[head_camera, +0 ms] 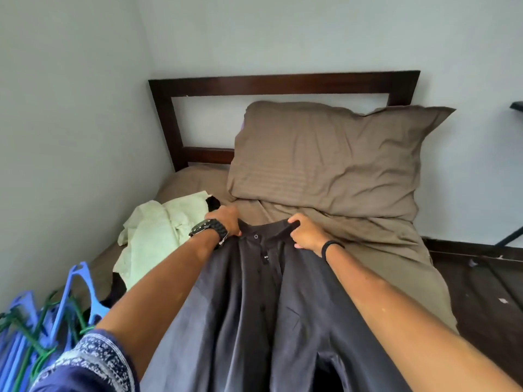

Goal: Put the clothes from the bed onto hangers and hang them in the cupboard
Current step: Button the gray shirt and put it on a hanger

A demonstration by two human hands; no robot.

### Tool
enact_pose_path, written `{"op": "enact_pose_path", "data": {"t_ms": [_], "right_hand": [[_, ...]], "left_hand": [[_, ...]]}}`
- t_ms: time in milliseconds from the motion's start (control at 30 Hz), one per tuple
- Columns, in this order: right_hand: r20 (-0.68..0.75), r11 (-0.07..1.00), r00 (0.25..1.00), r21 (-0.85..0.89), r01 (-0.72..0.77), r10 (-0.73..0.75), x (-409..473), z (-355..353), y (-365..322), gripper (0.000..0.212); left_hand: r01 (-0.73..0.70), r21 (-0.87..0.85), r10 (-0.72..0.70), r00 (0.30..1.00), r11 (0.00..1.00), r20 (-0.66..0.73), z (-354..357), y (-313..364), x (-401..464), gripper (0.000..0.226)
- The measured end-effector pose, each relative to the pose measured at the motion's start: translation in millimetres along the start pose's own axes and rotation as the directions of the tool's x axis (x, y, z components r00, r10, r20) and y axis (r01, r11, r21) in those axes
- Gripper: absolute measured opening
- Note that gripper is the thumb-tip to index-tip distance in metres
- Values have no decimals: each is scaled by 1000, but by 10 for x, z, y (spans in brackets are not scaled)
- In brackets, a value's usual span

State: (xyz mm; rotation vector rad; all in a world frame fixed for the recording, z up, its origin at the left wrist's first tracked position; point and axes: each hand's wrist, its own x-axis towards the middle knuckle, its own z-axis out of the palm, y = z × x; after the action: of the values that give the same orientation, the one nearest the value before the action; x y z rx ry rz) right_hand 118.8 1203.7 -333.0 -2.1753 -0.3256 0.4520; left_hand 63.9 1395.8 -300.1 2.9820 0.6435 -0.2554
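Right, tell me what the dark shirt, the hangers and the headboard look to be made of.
Dark shirt: thin woven cloth, perhaps satiny; soft sheen, loose folds.
Hangers: likely plastic, blue and green; smooth moulded shapes.
Headboard: dark wood, seemingly varnished; faint gloss.

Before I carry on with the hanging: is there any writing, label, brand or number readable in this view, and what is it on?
"NO": the only letters legible, white on a small black tag sewn inside the dark grey button-up shirt below the collar; the rest of the tag is cut off or too small to read.
Black wristwatch on the left wrist: its face is turned away, nothing readable.
No other text shows on the pale green garment, blue plastic hangers or brown pillow.
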Motion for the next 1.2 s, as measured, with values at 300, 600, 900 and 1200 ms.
{"op": "enact_pose_path", "data": {"t_ms": [300, 600, 900, 1200], "right_hand": [[-28, 996, 997, 39, 79, -78, -26, 472, 161, 41], [111, 1000, 994, -6, 19, -19, -770, 752, 638, 24], [66, 953, 995, -291, 86, -69, -1047, 724, 929, 36], [238, 987, 968, -121, 109, -78, -1109, 116, 1036, 24]], "left_hand": [[-237, 148, 279, 847, 960, -453, 569, 164, -143, 44], [-318, -394, 208, 932, 862, -296, 1152, 188, -1003, 16], [-273, -441, 142, 941, 855, -307, 1443, 162, -1275, 10], [-270, -448, 164, 951, 852, -262, 1484, 132, -1404, 12]]}}
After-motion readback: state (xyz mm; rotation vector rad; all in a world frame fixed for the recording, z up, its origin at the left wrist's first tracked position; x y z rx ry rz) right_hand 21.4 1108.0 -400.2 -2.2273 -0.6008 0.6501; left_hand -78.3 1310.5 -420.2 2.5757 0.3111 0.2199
